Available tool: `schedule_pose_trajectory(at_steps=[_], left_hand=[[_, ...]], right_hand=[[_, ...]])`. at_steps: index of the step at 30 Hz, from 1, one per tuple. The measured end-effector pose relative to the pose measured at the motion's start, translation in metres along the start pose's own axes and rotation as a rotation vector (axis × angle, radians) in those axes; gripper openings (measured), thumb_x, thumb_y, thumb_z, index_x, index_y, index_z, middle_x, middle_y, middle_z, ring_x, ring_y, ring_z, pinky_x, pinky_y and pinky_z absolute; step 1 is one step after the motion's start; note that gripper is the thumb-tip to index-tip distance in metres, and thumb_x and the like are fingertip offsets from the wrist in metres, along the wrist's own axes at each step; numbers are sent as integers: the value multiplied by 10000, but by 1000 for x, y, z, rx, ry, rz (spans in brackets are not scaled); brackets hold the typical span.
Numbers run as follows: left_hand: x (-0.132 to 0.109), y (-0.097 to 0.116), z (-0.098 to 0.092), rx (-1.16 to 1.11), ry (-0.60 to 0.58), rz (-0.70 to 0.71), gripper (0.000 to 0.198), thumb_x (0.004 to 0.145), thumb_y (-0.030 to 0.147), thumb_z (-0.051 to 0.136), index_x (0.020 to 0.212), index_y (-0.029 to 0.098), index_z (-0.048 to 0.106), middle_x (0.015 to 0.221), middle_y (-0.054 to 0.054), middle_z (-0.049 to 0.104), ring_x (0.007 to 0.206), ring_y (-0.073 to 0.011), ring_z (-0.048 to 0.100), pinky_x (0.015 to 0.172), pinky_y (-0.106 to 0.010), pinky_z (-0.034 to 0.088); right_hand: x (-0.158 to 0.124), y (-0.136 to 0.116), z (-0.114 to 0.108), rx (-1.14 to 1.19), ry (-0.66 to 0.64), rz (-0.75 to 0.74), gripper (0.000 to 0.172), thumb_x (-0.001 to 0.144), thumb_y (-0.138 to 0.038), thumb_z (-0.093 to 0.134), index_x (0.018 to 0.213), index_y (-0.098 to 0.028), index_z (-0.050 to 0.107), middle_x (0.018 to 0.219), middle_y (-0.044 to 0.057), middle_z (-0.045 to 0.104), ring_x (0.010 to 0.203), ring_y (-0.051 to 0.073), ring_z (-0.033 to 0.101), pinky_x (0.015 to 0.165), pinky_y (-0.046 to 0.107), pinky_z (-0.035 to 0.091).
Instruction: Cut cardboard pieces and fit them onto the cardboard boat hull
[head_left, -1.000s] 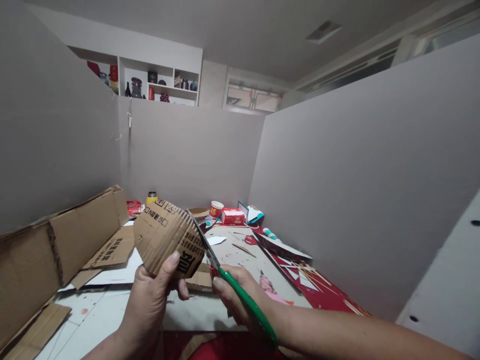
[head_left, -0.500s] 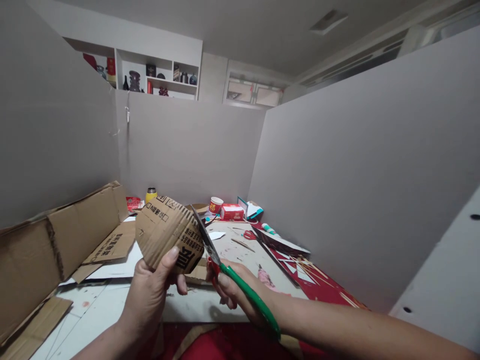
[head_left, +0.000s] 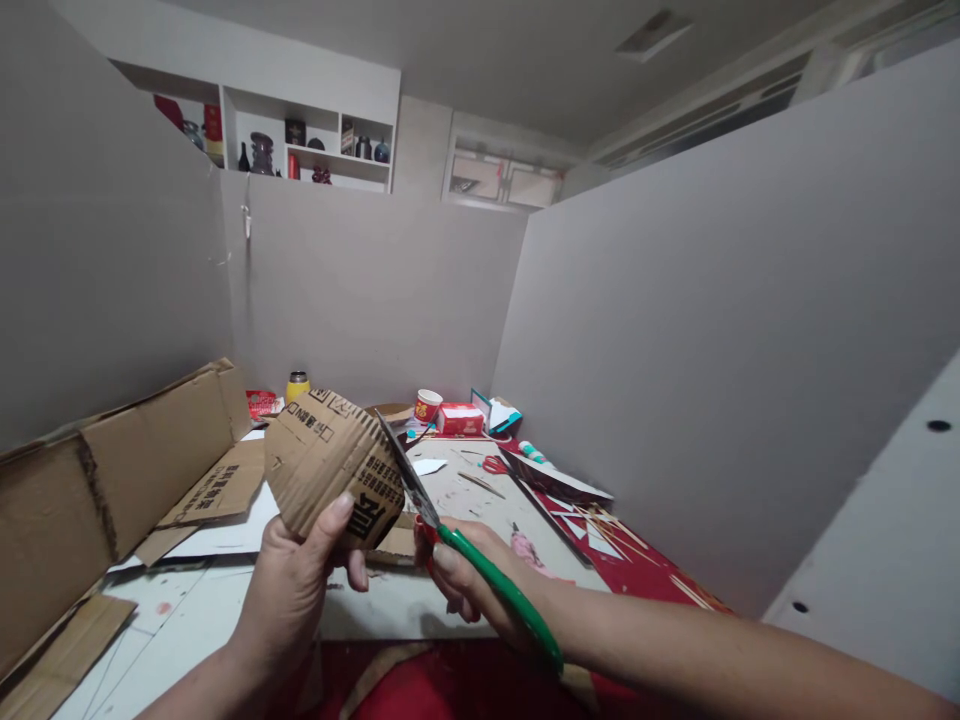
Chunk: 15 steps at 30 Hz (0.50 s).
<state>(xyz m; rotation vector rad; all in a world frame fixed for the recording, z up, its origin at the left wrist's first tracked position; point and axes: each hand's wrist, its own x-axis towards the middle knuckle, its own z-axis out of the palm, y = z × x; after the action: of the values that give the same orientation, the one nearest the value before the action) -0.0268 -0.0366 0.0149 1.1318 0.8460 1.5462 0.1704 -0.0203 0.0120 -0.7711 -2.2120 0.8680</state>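
A rounded piece of brown cardboard (head_left: 322,455) with black printing is pinched in my left hand (head_left: 304,560), the thumb lying on its front face. My right hand (head_left: 472,570) is wrapped round the handles of a pair of green-handled scissors (head_left: 502,590). The blades point up and to the left, and their upper part lies along the cardboard's right edge. Whether the edge sits between the two blades I cannot tell. Fingers behind the cardboard are partly hidden.
A long folded cardboard strip (head_left: 165,440) stands at the left. Farther back are a yellow bottle (head_left: 298,387), a red paper cup (head_left: 427,405) and a red box (head_left: 460,419). Red scissors (head_left: 495,464), a pink cloth (head_left: 525,548) and thin sticks lie to the right. Grey panels (head_left: 375,290) enclose the table.
The view has shifted slightly, so the surroundings sit a little farther left and higher. Both hands keep their hold on the cardboard and scissors, with hardly any other movement.
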Motion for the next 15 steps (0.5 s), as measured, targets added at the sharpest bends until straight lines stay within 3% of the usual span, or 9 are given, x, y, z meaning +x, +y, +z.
schedule_pose_trajectory(at_steps=[7,15], left_hand=[[-1,2,3,-13,15,-9,289,704,416,729,758,142,653,430,46,553,362,-94,477,403,-202,424],[-1,3,4,-43,22,-14,300,710,412,726,808,138,652,401,57,531,359,-98,469,396,-202,431]], right_hand=[[-3,2,6,97,61,139,522,879,-673,366,686,-195,444,511,-40,422,447,91,386,446,211,351],[-1,-4,8,128,118,207,583,794,-759,421,648,-195,422,479,-49,385,440,80,349,423,199,334]])
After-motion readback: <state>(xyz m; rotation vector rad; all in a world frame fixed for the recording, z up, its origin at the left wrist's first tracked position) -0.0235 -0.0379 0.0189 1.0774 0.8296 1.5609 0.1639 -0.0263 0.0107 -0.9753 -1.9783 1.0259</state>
